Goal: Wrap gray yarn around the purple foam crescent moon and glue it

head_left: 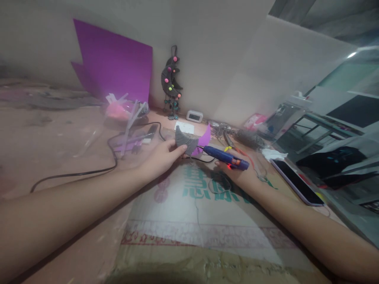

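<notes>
Between the thumb and fingers of my left hand (174,149) is a crescent (204,140), its left part wrapped in grey yarn and its right part bare purple. My right hand (233,169) is closed around a blue hot glue gun (222,154) with a red light glowing on it. The nozzle points left and meets the crescent near the edge of the wrapping; whether it touches is too small to tell. A thin strand of grey yarn (219,185) trails over the printed sheet (177,221) below my hands.
A decorated moon hanging (171,79) and a purple board (115,59) lean on the wall. A small clock (194,116), pliers (227,139) and yarn (248,139) lie behind. A phone (296,181) rests at right, glue sticks (130,122) at left, and a black cable (74,174) crosses the table.
</notes>
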The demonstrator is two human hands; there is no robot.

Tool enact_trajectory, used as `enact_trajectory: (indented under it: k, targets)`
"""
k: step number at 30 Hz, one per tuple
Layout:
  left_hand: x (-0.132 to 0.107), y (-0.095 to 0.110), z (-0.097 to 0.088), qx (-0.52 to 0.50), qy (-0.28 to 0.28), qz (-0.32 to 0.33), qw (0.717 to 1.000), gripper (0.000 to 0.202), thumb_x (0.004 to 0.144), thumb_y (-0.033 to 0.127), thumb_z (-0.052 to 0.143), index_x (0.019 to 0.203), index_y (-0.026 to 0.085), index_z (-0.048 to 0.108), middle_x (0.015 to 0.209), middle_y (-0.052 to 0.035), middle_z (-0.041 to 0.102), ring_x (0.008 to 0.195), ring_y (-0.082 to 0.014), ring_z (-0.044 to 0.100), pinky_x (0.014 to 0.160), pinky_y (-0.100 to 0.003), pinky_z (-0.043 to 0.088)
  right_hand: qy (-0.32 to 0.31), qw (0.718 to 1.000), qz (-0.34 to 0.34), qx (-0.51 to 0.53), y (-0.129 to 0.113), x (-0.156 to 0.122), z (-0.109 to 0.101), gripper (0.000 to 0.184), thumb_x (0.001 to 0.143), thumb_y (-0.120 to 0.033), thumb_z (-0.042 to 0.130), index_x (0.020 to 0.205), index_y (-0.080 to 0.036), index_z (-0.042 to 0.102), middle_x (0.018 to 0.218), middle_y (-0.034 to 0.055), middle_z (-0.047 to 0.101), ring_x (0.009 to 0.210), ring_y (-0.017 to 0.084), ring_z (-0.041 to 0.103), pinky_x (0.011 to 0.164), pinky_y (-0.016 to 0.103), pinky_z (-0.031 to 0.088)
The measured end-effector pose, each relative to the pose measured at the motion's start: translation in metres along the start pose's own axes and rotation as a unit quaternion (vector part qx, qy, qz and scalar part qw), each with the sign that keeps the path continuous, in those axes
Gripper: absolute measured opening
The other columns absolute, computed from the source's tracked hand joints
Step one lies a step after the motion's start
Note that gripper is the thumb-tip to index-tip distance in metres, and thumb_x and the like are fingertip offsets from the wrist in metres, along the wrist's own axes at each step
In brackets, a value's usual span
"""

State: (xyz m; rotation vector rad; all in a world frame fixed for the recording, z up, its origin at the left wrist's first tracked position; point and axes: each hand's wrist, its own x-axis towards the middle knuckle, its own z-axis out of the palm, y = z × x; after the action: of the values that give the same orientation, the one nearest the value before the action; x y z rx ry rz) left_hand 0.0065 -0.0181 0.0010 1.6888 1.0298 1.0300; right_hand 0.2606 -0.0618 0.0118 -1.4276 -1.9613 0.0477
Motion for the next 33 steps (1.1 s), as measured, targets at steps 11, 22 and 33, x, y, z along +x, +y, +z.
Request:
enact_trajectory:
  k: [11,22,33]
  targets:
    - [-0.0003,0.0013,0.0006,-0.001,-0.013,0.003,1.0,0.028,0.087,0.042,0.054,0.081,0.016,0.061,0.078,-0.0025,0.066,0.069,-0.0161,0.058,0.061,-0.027,0.039,0.006,1.0,0.019,-0.001,0.0001,0.0013,-0.0005,0.026,0.076,-0.044,0.067,0.069,-0.023,0.053,0.062,-0.0022,0.054,0.061,0.016,0.052,0.058,0.028,0.04]
    - [-0.0004,-0.0009,0.0003,0.009,-0.029,0.023,0.999,0.029,0.088,0.043,0.052,0.082,0.017,0.062,0.081,-0.0035,0.067,0.069,-0.0164,0.057,0.061,-0.026,0.039,0.026,0.999,0.019,-0.016,0.0018,0.0022,0.0006,0.025,0.078,-0.044,0.065,0.069,-0.023,0.054,0.063,-0.0008,0.057,0.059,0.017,0.054,0.056,0.029,0.042]
    - [-0.0019,0.002,0.0008,0.003,-0.033,0.019,0.999,0.028,0.088,0.043,0.053,0.083,0.017,0.062,0.08,-0.0025,0.067,0.068,-0.0161,0.057,0.06,-0.026,0.039,0.032,0.998,0.046,-0.022,0.0005,0.0022,-0.0009,0.029,0.077,-0.045,0.066,0.066,-0.023,0.051,0.056,-0.0023,0.053,0.051,0.015,0.051,0.049,0.029,0.039]
